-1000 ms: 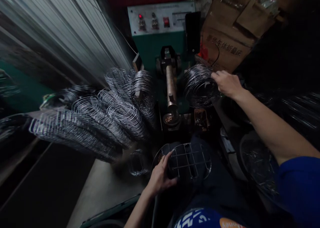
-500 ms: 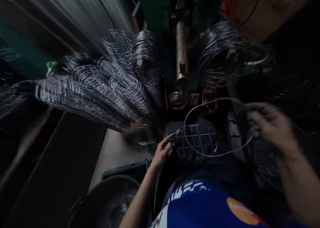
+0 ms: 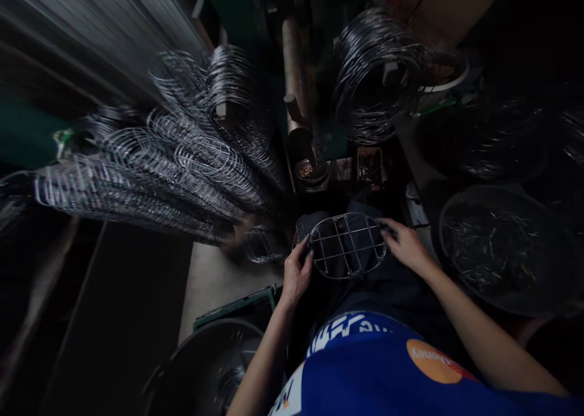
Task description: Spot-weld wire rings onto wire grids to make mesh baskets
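Over my lap I see an oval wire rack (image 3: 345, 252) with crossing wires inside its rim. My left hand (image 3: 297, 272) pinches its left end. At the opposite end, the fingers of my right hand (image 3: 404, 241) close on the rim. Whether the large wire ring seen earlier now lies along this rim, I cannot tell. Just ahead of my knees, the metal arm (image 3: 293, 69) of a machine points down toward a small round container (image 3: 312, 174) with copper-coloured bits in it.
Long stacks of wire rings and racks (image 3: 214, 160) lean at the left. A wire coil (image 3: 378, 81) hangs at the upper right. A dark tub (image 3: 456, 200) of wire pieces stands right, another tub (image 3: 182, 349) lower left. A small tray (image 3: 370, 168) sits beside the machine.
My right hand has come in from the right with the large wire ring and now grips the rack's right end. The ring no longer shows separately. My left hand stays at the left end.
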The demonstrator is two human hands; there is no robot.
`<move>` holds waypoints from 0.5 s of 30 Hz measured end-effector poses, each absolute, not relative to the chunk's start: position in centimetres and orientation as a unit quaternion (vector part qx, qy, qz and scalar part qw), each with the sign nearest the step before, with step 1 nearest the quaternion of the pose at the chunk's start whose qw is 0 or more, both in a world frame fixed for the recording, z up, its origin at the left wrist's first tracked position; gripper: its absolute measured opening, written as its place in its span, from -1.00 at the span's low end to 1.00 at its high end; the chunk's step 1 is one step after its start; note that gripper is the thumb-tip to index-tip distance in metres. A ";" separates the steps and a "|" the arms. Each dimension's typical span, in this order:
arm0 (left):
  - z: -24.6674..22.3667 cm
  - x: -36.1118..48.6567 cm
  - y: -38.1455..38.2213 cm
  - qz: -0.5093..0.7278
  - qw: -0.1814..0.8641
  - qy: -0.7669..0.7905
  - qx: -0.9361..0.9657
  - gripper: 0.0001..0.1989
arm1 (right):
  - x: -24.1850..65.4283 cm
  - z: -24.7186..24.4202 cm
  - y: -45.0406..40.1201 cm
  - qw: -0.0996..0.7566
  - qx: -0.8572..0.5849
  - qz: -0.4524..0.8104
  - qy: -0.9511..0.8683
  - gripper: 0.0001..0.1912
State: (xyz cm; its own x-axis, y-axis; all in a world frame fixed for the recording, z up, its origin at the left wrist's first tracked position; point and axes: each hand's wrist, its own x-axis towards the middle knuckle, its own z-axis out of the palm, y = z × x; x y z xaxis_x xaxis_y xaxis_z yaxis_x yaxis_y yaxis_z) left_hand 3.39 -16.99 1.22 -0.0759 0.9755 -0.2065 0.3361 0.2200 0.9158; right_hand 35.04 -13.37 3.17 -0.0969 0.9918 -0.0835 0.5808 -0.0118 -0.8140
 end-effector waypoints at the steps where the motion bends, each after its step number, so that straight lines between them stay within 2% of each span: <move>1: 1.1 3.4 -17.1 0.356 0.445 0.639 0.517 -0.48 | 35.2 2.8 -13.4 0.287 -0.601 0.361 -0.653 -0.59; 9: 0.2 3.8 -17.9 0.348 0.405 0.631 0.562 -0.47 | 35.6 -0.7 -14.9 0.348 -0.572 0.373 -0.643 -0.55; 15: -0.3 3.7 -17.6 0.365 0.395 0.626 0.564 -0.50 | 35.0 -1.3 -15.5 0.384 -0.584 0.422 -0.578 -0.49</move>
